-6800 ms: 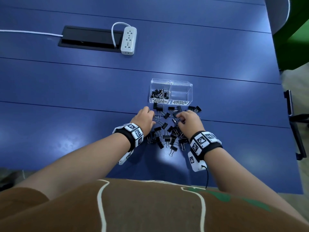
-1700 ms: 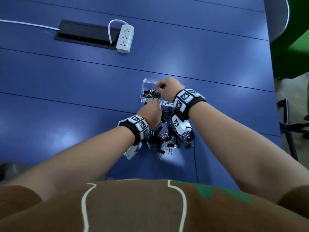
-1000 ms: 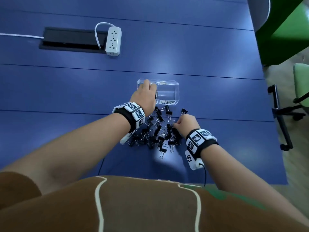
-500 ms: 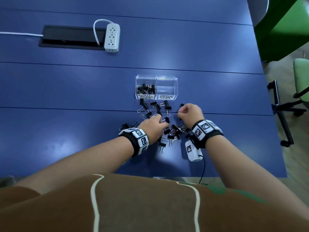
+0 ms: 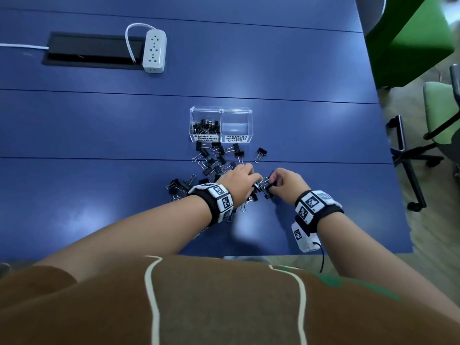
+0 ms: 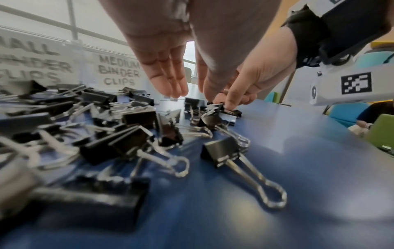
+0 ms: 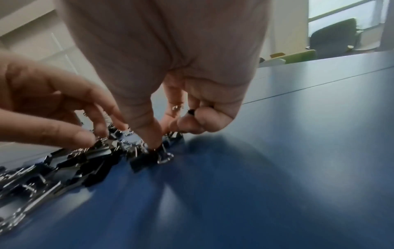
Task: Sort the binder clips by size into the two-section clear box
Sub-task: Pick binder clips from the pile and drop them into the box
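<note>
Lying scattered on the blue tabletop [image 5: 99,125], a loose pile of black binder clips with silver wire handles [image 5: 214,163], stretching from just in front of the clear two-section plastic box [image 5: 221,111] down to both hands. Sitting beyond the pile, well apart from the hands, that box, with small clips filling its left section labelled SMALL BINDER CLIPS. Reaching into the near end of the pile, left hand [image 5: 239,184], fingers extended downward and relaxed in the left wrist view [image 6: 168,67], gripping nothing visible. Hovering just right of it, right hand [image 5: 286,185], thumb and fingers curled, pinching a small black clip [image 7: 190,111]. Resting far left, a white power strip [image 5: 154,51].
</note>
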Demonstrator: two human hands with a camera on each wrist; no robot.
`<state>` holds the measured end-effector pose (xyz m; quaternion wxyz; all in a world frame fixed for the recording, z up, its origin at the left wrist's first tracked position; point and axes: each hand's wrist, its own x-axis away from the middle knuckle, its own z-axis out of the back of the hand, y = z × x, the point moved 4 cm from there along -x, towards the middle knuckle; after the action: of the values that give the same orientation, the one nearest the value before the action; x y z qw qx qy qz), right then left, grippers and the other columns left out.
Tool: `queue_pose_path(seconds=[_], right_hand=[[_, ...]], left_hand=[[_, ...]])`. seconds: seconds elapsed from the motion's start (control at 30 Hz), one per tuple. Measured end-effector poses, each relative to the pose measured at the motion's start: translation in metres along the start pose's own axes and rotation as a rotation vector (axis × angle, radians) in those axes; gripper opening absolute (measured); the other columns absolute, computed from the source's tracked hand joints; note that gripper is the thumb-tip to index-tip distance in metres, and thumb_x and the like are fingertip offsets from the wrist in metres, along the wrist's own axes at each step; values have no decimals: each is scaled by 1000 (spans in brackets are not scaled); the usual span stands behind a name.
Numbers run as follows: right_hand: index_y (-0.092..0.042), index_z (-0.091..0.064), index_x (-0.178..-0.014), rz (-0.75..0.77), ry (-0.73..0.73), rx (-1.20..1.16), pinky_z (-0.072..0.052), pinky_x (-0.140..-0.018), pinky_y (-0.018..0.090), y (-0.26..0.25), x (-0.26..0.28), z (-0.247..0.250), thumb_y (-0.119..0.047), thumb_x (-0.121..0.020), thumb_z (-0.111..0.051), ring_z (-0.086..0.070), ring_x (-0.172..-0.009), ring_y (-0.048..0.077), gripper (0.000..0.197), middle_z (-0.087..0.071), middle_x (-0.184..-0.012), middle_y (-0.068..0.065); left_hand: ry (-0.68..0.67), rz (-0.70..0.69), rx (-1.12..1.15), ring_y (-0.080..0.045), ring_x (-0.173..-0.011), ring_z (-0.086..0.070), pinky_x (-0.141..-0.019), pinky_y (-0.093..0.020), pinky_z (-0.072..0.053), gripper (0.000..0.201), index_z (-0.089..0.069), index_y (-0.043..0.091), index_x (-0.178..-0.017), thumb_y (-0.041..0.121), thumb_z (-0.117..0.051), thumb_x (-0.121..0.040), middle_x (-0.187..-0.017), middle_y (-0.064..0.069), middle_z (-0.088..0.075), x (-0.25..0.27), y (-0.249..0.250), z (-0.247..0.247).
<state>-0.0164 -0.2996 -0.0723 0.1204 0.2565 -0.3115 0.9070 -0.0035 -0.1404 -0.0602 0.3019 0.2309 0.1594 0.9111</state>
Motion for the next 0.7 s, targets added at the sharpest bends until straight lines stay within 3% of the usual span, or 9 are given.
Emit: queue_pose_path(seconds=[0.1,0.17,0.33,0.43,0.53,0.7], right_hand=[[-17,-59,-89,50,47,-21,-37,-57,23,-7,-3,-2,-11,-81,-63,-49,-65,17,10,-56,-73,-1],[-18,-60,-91,63,78,-55,-38,-62,24,-10,-6,0,-13,-82,-63,-51,-69,17,11,-60,-79,2],[-19,-60,-82,50,112,-40,-41,-58,20,-11,-4,7,-16,-81,-61,-54,-71,16,3,-59,-78,-2],[-17,-60,-75,25,40,92,-50,-67,30,-12,5,3,-24,-79,-63,-59,-76,21,10,-62,-77,-1],[-14,-59,-81,-2,-9,246,-50,-68,32,-12,13,-7,-35,-79,-66,-60,-79,24,23,-62,-83,2],[-10,-58,-91,17,26,232,-52,-74,35,-11,18,-19,-25,-78,-61,-58,-86,29,21,-62,-93,8]], left_hand=[[-40,63,-33,-31,-98,-51,-74,-40,-48,28,-51,12,-115,8,-54,-88,-110,-11,-46,-4,-1,-5],[-39,91,-3,-32,-95,-51,-79,-44,-51,18,-51,9,-108,11,-53,-89,-107,-12,-46,-4,-9,-5],[23,121,46,-28,-100,-51,-86,-46,-51,14,-54,10,-105,16,-53,-92,-110,-10,-49,5,-27,0],[65,128,0,-28,-106,-49,-92,-42,-47,17,-54,11,-106,19,-53,-90,-112,-8,-52,10,-35,7],[66,162,-4,-27,-104,-48,-91,-39,-46,18,-55,13,-103,16,-50,-86,-108,-6,-57,13,-42,12],[101,187,-13,-27,-104,-48,-87,-36,-44,23,-55,12,-106,15,-50,-84,-109,-7,-56,12,-37,17]])
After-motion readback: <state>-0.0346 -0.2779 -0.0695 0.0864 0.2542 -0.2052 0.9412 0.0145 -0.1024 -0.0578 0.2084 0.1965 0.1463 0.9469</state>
